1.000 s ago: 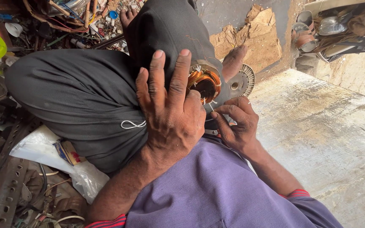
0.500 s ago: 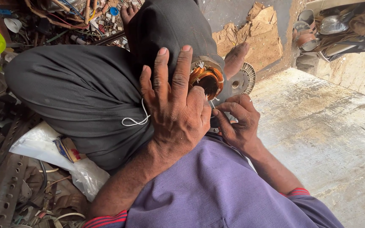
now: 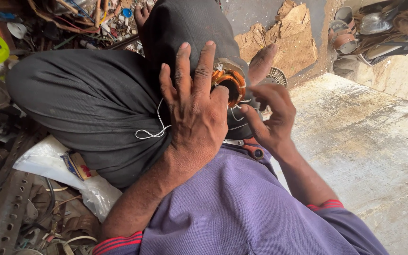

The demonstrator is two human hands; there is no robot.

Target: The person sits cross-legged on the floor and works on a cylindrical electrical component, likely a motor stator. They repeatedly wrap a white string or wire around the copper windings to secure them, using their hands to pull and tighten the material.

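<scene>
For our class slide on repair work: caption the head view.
Left hand steadies a copper-wound coil on the lap while the right hand works its white string.

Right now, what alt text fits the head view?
Seen from above, a seated person's left hand steadies an orange copper-wound coil on their dark-trousered lap while the right hand works thin white string beside it; scrap clutter lies left.

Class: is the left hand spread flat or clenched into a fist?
Spread: the left hand lies open, fingers extended over the copper coil.
</scene>
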